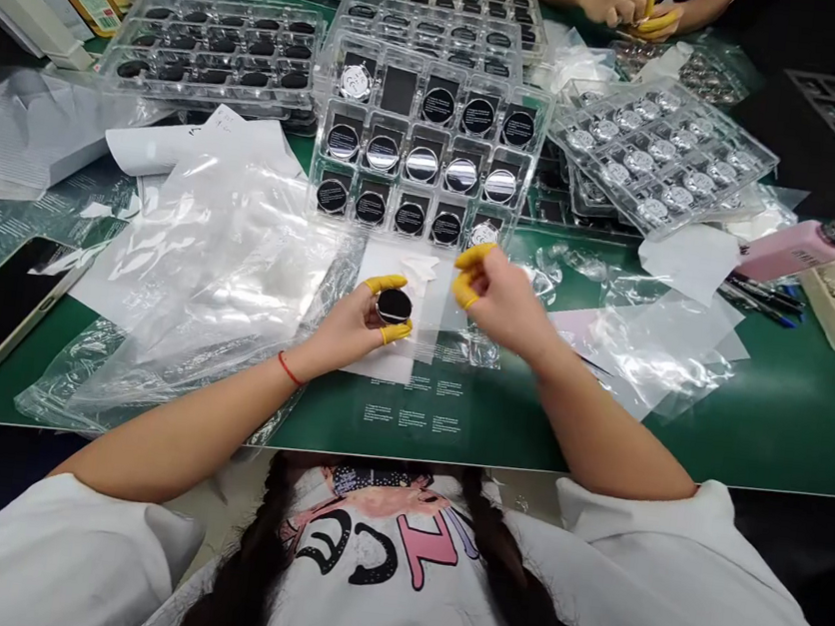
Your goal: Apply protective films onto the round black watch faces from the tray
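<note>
Left hand [340, 332]: round black-faced disc [394, 305] pinched between yellow finger cots [394, 333] | right hand [501, 300]: fingers slightly parted, holding nothing | clear blister tray [436, 74]: round discs [420, 164] in compartments, just beyond both hands

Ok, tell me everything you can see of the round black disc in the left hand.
The round black disc is a short, flat cylinder with a glossy black face and a thin silvery rim. The left hand holds it by the edge, face up and slightly tilted, between two yellow finger cots. It hangs above a white sheet, apparently not touching it.
</note>
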`<state>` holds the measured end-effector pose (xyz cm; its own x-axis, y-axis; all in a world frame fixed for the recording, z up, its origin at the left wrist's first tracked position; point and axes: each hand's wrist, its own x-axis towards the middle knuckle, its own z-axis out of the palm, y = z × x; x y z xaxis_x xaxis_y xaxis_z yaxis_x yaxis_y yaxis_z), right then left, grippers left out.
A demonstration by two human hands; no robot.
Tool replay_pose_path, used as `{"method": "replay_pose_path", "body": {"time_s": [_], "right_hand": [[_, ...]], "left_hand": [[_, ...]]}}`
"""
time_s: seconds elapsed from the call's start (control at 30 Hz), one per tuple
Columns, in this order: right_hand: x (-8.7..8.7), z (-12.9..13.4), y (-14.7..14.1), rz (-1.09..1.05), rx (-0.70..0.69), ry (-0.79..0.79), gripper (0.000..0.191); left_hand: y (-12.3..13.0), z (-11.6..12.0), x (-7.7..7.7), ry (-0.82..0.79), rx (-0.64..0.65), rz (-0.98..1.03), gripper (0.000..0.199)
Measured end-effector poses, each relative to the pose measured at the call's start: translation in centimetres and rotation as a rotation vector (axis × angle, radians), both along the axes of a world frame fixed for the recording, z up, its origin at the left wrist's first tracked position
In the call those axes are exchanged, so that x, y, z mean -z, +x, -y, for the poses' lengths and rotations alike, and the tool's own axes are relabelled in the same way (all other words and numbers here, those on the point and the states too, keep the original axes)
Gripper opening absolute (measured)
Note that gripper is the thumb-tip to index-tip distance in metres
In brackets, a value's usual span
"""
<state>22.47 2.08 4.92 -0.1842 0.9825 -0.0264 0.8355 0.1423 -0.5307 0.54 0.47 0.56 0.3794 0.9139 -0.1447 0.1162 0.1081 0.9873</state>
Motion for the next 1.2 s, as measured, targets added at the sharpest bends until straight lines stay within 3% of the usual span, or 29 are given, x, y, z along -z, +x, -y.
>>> {"method": "replay_pose_path", "body": {"time_s": [0.13,0.23,0.33,0.43,0.5,0.6,0.67,0.73,0.8,0.97,1.2], "right_hand": [[-0.6,-2.4,3.0,0.244,0.124,-0.064,0.019],[0.5,-3.0,1.0,0.252,0.077,0.021,0.005],[2.5,-3.8,-2.3,0.158,-0.038,0.104,0.028],[3.7,-4.4,-3.6,0.094,-0.107,0.104,0.021],[3.4,-3.8,-3.1,0.001,-0.128,0.141,0.015],[2.5,-1.2,-2.5,-0.185,-0.265,0.386,0.014],[2.3,0.5,-3.0,-0.188,-0.431,0.501,0.017],[2.8,1.4,-3.9,-0.127,-0.523,0.516,0.021],[3.4,1.1,-4.6,-0.081,-0.51,0.523,0.026],[4.0,0.1,-4.0,-0.126,-0.357,0.649,0.027],[4.7,1.6,-4.7,-0.056,-0.446,0.689,0.024]], "left_hand": [[-0.2,0.2,-0.2,-0.087,0.086,0.038,0.064],[-0.2,0.4,-0.5,-0.088,0.128,0.076,0.061],[0.0,0.6,-0.6,-0.083,0.107,0.087,0.059],[0.1,0.5,-0.6,-0.069,0.046,0.076,0.059],[0.2,0.4,-0.5,-0.071,0.002,0.075,0.061],[0.0,0.1,-0.5,-0.07,-0.024,0.088,0.063],[-0.3,0.0,-0.4,-0.025,0.009,0.062,0.062],[-0.4,0.0,-0.3,0.045,0.036,0.002,0.059],[-0.3,-0.1,-0.3,0.08,0.007,-0.013,0.057],[0.1,0.0,-0.4,-0.051,-0.079,0.144,0.066],[-0.4,-0.1,-0.3,0.079,-0.057,0.013,0.059]]}}
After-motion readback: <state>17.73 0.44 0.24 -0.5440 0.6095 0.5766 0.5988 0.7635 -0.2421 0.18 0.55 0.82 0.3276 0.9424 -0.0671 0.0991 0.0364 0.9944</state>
